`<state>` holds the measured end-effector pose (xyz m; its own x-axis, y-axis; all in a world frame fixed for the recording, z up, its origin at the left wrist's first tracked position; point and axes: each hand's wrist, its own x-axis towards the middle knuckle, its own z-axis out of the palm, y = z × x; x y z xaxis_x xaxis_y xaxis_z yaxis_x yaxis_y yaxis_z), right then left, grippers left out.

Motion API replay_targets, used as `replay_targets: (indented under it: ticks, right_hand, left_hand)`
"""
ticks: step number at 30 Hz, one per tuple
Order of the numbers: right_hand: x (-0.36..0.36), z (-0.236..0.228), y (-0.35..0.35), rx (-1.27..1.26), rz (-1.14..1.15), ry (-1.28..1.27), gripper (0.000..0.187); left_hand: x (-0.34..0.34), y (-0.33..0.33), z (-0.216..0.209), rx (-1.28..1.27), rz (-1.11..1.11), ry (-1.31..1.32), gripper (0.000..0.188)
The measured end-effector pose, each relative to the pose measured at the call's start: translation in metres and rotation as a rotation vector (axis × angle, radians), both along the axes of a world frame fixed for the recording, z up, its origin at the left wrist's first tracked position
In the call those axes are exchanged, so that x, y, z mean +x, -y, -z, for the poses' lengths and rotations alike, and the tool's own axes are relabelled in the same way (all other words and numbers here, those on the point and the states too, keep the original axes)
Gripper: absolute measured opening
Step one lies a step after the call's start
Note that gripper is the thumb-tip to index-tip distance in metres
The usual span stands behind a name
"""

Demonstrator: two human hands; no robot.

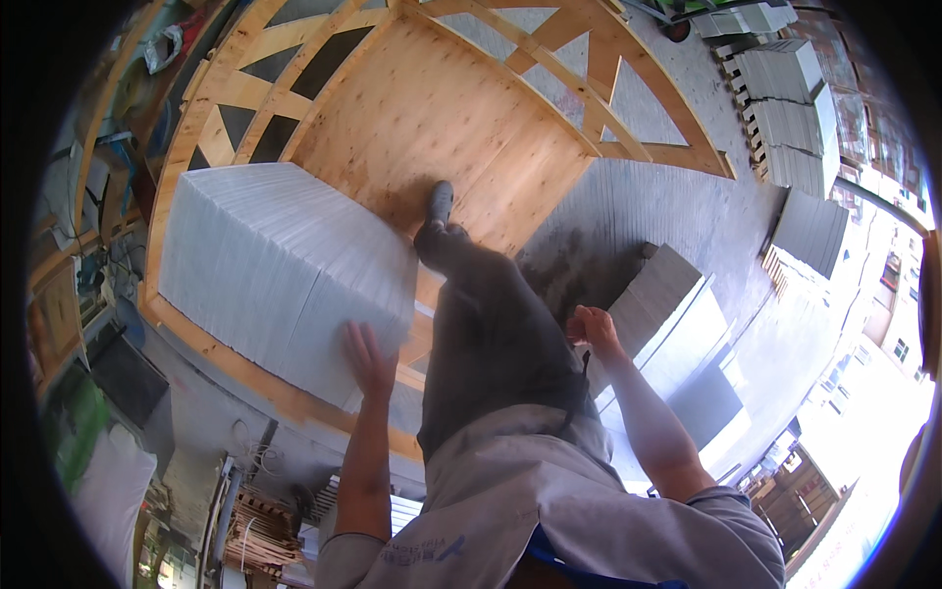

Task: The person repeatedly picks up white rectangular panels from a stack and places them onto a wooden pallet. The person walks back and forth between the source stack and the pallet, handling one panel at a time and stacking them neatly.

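My left hand (371,360) has its fingers stretched out, at the near right part of a long row of grey slabs (255,260) stood on edge. It looks to be touching them, though the exact contact is hard to tell. My right hand (594,329) is curled closed beside my thigh, with nothing visible inside it. The slabs rest in a wooden crate with a plywood floor (432,118). One of my feet (441,202) stands on that plywood, and the leg hides part of the crate.
Slatted crate sides (589,93) rise at the far and left edges. A second group of grey slabs (667,304) sits to the right of my leg. Farther right, stacked slabs (785,118) stand on pallets. Bundled wood pieces (260,535) lie at the lower left.
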<state>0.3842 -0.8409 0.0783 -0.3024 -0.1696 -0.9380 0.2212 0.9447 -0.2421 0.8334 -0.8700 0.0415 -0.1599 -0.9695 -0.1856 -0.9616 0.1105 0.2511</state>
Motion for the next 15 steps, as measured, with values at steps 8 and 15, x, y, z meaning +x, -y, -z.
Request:
replay_targets:
  ticks: [8,15]
  right_hand:
    - [-0.003,-0.006,-0.006,-0.066,0.024,0.021,0.029]
    - [-0.016,0.001,-0.011,-0.076,-0.062,0.03,0.03]
  left_hand:
    - [0.0,0.004,0.002,-0.045,0.056,0.02,0.089]
    - [0.007,-0.004,0.01,-0.063,0.072,0.047,0.08]
